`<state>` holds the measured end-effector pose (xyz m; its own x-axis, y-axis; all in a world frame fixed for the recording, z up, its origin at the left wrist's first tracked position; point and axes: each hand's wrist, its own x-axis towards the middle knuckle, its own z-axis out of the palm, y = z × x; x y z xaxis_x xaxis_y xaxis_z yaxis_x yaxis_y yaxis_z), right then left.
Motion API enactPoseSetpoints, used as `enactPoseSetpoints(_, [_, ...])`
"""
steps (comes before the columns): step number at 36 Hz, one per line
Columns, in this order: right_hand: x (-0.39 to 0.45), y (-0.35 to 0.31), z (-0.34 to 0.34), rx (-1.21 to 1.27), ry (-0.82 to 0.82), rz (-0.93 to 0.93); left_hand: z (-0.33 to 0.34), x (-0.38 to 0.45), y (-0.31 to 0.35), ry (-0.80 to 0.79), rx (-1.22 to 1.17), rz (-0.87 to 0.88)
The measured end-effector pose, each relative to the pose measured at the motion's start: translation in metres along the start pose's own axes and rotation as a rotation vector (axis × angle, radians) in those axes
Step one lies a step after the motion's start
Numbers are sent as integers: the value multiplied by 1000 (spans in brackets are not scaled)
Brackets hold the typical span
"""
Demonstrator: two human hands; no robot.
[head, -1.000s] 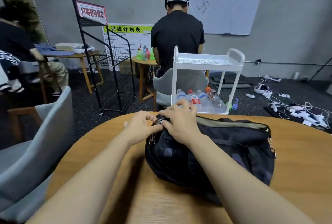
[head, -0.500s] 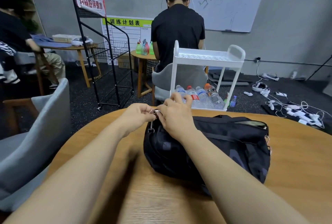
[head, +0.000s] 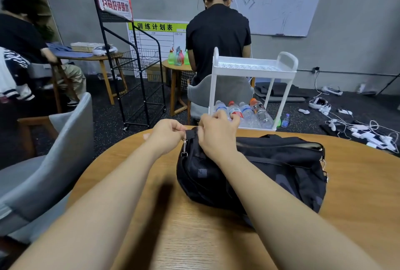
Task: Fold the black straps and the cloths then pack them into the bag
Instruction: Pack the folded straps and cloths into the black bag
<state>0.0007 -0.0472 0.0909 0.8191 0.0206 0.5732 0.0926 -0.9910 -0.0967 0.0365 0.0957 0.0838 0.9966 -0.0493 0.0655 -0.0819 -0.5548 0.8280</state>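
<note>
Bag (head: 270, 168) on table (head: 357, 194), left hand (head: 166, 137) and right hand (head: 216, 135) pinching its near-left end

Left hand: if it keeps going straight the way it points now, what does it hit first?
The left hand points right, toward the bag's end. It already pinches the black strap there, so first contact would be the bag, then likely the right hand just behind. Depth is unclear.
</note>
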Motion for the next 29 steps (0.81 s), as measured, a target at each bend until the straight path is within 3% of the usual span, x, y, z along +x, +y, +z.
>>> enactPoseSetpoints(8, [-12, 29, -4, 98, 57, 377, -1, -7, 7, 143, 486, -141])
enactPoseSetpoints(15, [-27, 78, -13, 120, 154, 491, 13, -12, 2, 205, 623, -104])
enactPoseSetpoints(19, [-35, 91, -17, 115, 179, 411, 23, -18, 14, 249, 631, -43])
enactPoseSetpoints(23, [-37, 93, -22, 135, 208, 374, 46, -29, 50, 313, 542, 213])
enactPoseSetpoints(26, [-40, 94, -22, 128, 189, 369, 74, -40, 76, 202, 561, 484])
enactPoseSetpoints(29, [-41, 94, -25, 147, 221, 341, 100, -47, 93, 147, 674, 583])
